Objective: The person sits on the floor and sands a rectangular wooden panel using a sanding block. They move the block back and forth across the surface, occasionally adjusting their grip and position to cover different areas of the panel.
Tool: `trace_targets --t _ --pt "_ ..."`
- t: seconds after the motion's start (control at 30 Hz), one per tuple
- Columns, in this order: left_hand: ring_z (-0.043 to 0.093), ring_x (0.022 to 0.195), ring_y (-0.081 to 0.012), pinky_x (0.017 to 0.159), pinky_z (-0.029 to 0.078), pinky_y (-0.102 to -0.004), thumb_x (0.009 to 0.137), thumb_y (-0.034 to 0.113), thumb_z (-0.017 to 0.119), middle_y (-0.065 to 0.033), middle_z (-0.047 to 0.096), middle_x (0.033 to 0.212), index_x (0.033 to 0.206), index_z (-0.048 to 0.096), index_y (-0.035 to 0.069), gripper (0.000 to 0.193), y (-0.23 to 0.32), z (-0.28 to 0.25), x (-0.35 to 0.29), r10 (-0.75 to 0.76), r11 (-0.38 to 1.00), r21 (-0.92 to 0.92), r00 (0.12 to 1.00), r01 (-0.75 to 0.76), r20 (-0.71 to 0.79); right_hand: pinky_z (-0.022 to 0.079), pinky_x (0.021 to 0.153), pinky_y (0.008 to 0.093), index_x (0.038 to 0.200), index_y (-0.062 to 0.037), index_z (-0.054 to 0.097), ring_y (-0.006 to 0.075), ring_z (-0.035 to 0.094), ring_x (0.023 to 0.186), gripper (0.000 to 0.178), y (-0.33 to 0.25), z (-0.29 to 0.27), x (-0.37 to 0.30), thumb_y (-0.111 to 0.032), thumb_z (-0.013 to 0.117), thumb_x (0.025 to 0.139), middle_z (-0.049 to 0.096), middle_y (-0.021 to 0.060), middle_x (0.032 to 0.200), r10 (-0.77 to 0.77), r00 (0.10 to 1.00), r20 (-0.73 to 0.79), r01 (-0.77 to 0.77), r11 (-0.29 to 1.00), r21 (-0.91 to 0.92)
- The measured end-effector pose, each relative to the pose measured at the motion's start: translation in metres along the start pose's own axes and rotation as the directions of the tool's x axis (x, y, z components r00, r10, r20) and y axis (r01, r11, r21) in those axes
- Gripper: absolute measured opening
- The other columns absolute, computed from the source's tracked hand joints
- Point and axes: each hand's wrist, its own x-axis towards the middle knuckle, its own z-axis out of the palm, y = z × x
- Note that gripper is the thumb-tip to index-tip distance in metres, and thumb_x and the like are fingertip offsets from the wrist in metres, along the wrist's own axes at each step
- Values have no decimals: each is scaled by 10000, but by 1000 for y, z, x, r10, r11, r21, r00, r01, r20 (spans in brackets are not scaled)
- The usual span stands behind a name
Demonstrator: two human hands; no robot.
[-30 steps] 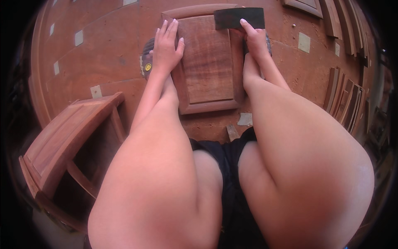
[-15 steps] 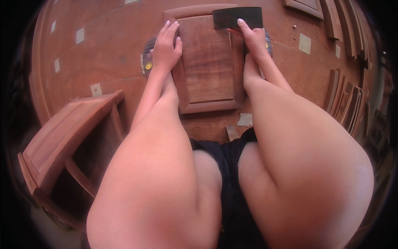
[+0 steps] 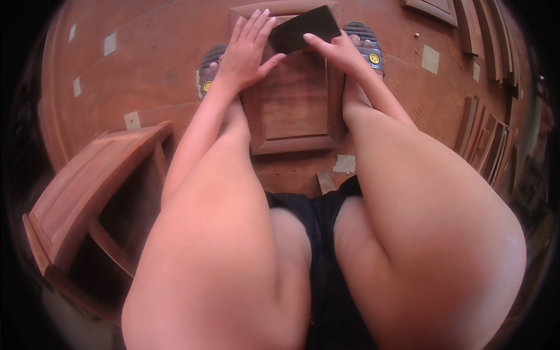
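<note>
A raised wooden panel, framed like a cabinet door, lies between my feet. My right hand grips a dark rectangular sheet, which looks like sandpaper, with the thumb on top. The sheet is tilted over the far part of the panel; whether it touches the wood I cannot tell. My left hand is open, fingers stretched forward over the panel's far left edge. Its thumb points toward the sheet's near left corner, and I cannot tell if they touch.
My sandalled feet flank the panel. A wooden piece with a panelled top stands at the left. Wooden strips are stacked at the right, with longer boards and another panel beyond. Pale scraps dot the reddish floor.
My right hand has moved left and turned the dark sheet aslant, baring the right sandal. My left hand has shifted slightly forward and right, its thumb now spread toward the sheet.
</note>
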Motion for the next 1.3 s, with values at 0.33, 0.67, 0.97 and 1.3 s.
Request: trace_targets --t 0.33,0.67,0.97,1.3 --pt "485 1240 -385 1036 433 -436 720 95 770 -210 498 1302 1475 255 56 914 46 18 41 11 944 -328 990 36 140 439 963 265 1236 21 622 132 596 1074 408 -41 -5 -21 -263 639 943 679 68 1125 -206 947 -246 236 967 99" --pt "371 1374 -375 1118 344 -534 653 -25 734 -198 339 1482 1401 247 38 895 25 -14 76 268 947 -189 963 -260 17 456 958 318 1278 5 574 185 578 1098 415 -95 -16 -43 -182 657 917 629 117 1172 -247 967 -59 239 964 -114" --pt "618 1029 -259 964 462 -478 765 120 702 -58 635 1103 1082 513 106 369 36 16 25 299 948 -59 940 -312 -164 535 802 307 1234 2 572 182 647 1001 430 -68 -13 -57 -246 691 903 676 96 1095 81 983 166 -76 997 -34" --pt "592 1067 -256 921 482 -402 661 139 708 -76 607 1166 1038 624 51 395 40 35 8 342 939 -44 937 -340 71 519 805 339 1339 17 510 263 657 974 812 -45 -8 -43 -565 697 804 668 210 1096 371 929 21 -320 827 -462"
